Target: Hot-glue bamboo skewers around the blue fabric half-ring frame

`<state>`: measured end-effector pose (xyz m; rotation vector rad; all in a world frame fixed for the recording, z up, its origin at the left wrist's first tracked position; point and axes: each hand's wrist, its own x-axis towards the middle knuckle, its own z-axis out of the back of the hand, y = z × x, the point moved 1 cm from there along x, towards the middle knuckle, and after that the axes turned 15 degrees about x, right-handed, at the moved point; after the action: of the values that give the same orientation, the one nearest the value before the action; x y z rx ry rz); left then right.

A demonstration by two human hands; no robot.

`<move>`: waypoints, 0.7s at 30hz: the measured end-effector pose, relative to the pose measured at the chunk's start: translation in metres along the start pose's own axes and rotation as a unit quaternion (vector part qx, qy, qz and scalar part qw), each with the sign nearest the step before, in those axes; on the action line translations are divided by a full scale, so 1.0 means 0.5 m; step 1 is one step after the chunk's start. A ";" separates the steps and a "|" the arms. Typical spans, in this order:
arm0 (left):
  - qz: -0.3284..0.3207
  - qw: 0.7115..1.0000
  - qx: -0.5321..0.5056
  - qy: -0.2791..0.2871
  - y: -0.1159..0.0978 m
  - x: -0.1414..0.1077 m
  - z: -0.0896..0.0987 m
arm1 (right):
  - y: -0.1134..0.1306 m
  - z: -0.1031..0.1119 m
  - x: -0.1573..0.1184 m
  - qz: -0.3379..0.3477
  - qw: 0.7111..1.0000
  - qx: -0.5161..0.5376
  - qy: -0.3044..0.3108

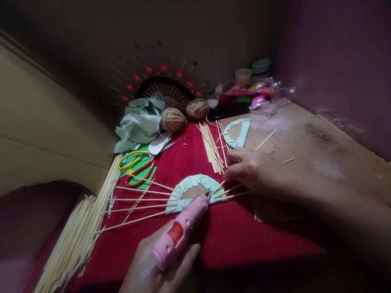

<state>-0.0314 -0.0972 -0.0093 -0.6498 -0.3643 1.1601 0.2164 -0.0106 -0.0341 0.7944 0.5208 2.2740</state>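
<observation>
In my left hand [165, 256] is a pink hot glue gun [183, 228], its tip pointing at the right part of a half-round piece covered in pale blue-green cloth [180, 187]. Thin wooden sticks [143, 206] fan out from that piece on its left, and a few more stick out on its right. My right hand [249, 169] is closed, with its fingertips pinching the outer end of one stick [220, 186] whose inner end lies on the cloth piece. A second cloth-covered half-round [244, 132] lies just beyond my right hand.
Scissors [140, 171] with yellow and red handles lie on green sheet at left. Loose sticks [210, 148] and a long stick bundle [73, 240] rest on the red cloth. Twine balls [173, 120], crumpled fabric [139, 126] and plastic bags [259, 95] stand at the back.
</observation>
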 end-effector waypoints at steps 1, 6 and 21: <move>0.001 1.000 0.002 0.001 0.003 -0.001 -0.001 | 0.001 -0.001 -0.001 -0.008 1.000 -0.004 -0.003; -0.039 0.999 -0.006 0.024 0.026 0.000 -0.002 | 0.002 -0.005 -0.002 -0.042 0.999 0.003 0.006; -0.019 0.999 -0.019 0.022 0.010 -0.002 -0.002 | 0.008 0.012 0.001 -0.033 0.998 0.030 0.043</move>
<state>-0.0349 -0.0974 -0.0135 -0.6984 -0.3599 1.1029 0.2181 -0.0121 -0.0273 0.7016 0.6491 2.2471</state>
